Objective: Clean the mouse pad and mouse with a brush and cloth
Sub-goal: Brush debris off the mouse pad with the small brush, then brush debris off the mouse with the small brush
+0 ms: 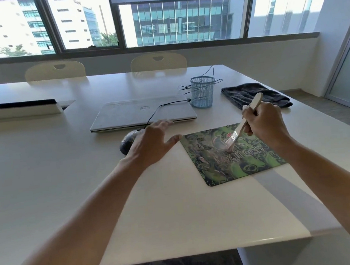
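Observation:
A green patterned mouse pad lies flat on the white table. My right hand grips the pale handle of a brush, and its bristles touch the middle of the pad. My left hand hovers with fingers spread just left of the pad's far corner. It partly hides a dark wired mouse behind it. A dark grey cloth lies folded at the far right of the table.
A closed silver laptop sits behind the mouse, with the mouse cable running across its lid. A blue mesh pen cup stands beside the laptop. The table's right edge runs close past the pad and cloth. Chairs line the far side.

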Demonstrator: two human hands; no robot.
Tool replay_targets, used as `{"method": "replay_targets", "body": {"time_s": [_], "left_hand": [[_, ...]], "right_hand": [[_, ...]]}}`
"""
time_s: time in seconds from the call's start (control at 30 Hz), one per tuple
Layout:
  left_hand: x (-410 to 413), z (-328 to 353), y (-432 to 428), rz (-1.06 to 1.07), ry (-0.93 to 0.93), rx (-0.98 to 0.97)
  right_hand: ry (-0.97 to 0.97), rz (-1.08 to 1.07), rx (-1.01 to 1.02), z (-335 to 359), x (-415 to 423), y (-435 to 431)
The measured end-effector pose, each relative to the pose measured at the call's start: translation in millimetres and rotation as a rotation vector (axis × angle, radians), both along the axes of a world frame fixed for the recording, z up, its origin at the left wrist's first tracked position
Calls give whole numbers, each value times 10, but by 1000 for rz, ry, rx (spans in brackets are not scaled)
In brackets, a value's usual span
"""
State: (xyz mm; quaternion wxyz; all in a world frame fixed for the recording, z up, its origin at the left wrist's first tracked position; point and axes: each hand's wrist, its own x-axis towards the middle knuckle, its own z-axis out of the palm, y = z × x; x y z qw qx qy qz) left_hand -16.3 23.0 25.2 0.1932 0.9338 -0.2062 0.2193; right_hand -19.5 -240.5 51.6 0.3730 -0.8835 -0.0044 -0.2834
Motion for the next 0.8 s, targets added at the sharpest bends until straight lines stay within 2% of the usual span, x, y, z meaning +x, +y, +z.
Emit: {"method": "replay_targets", "body": {"time_s": [0.07, 0.13, 0.3, 0.4, 0.53, 0.8], "left_hand": [[28, 101, 212, 45, -26, -122], [66, 152, 499, 89, 41, -204], [91, 144, 1079, 30, 434, -261], [137, 136, 1209, -43, 586, -233], [242, 132, 1236, -113, 660, -167], [386, 54, 1137, -226, 784, -201]], "right_hand": [[-18, -2, 88, 17, 25, 76], [-24, 25, 188, 27, 60, 225], [39, 164, 389, 65, 141, 741], [95, 220, 486, 115, 176, 1013], [160, 282, 600, 156, 196, 1211], [218, 277, 691, 114, 262, 1208]]}}
